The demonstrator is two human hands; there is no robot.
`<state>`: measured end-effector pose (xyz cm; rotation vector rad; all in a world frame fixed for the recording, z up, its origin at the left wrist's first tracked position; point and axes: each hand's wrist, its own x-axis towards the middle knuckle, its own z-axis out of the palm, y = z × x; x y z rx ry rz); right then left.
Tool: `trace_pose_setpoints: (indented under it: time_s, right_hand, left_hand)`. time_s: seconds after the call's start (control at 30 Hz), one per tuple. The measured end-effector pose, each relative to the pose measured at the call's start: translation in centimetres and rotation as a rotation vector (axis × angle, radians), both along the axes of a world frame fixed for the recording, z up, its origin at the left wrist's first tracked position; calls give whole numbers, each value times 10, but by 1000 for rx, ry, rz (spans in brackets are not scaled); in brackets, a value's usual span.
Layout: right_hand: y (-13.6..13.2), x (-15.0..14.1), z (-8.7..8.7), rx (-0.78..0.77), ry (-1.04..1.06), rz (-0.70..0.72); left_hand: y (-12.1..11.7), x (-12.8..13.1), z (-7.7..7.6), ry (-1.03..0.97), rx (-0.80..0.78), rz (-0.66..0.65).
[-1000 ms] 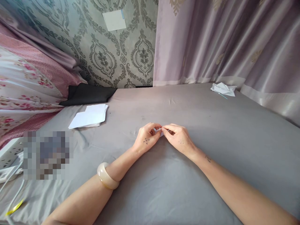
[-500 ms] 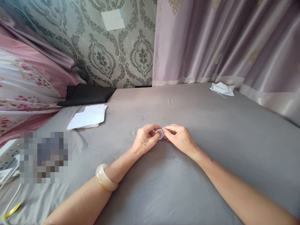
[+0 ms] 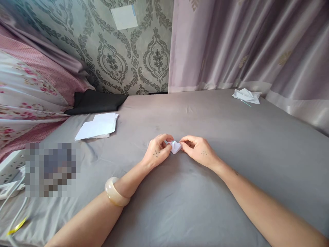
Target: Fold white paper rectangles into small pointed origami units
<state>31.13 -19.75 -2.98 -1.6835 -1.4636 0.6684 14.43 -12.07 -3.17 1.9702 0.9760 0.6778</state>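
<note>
A small folded piece of white paper (image 3: 175, 147) lies on the grey bed sheet (image 3: 180, 206), held between both hands. My left hand (image 3: 156, 153) pinches its left side with thumb and fingers; a cream bangle (image 3: 116, 192) sits on that forearm. My right hand (image 3: 199, 151) pinches the paper's right side. The paper's pointed lower tip shows between the two hands; the rest is partly hidden by my fingers.
A stack of white paper sheets (image 3: 99, 126) lies at the left, with a black cloth (image 3: 96, 102) behind it. Crumpled white paper (image 3: 246, 95) rests at the far right by the curtain (image 3: 244, 44). A white power strip (image 3: 10, 169) and cables sit at the left edge.
My hands have drawn slightly apart, and more of the folded paper now shows between them. The arms stay in the same place.
</note>
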Motion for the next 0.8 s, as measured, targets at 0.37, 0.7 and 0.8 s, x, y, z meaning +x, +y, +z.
trace_pose_setpoints:
  time_s: [0.37,0.7,0.8]
  right_hand:
    - [-10,0,-1,154,-514,245]
    - [-5,14,-3,81,-504,288]
    - [-6,11,-2,100,-551,306]
  left_hand:
    - [14,-19,4,141,205,-276]
    - [28,-26,-9,201,388,-420]
    - [27,-26,-13,233,493,-444]
